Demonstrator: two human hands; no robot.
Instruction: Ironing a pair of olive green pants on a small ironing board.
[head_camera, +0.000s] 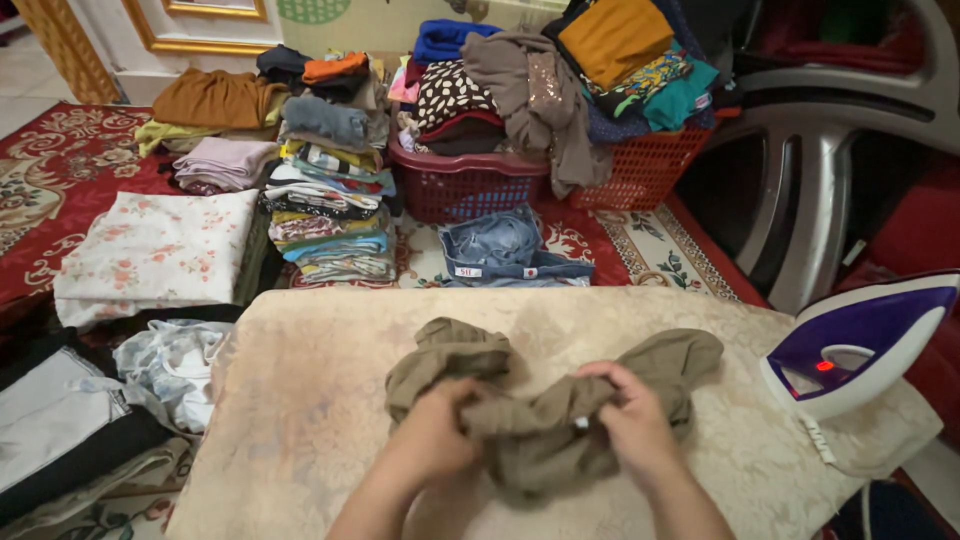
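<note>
A crumpled olive-brown garment (470, 365) lies bunched in the middle of a beige padded ironing surface (300, 400). My left hand (435, 435) grips the cloth on its left side, fingers closed into the folds. My right hand (630, 420) clutches the garment's right part, with fabric bulging out past it toward the right. Both hands sit close together near the front edge.
A purple and white iron (855, 345) stands on the surface's right end. Beyond lie folded jeans (505, 250), a tall stack of folded clothes (330, 200), a floral folded sheet (155, 250) and red laundry baskets (470, 185) heaped with garments on a red carpet.
</note>
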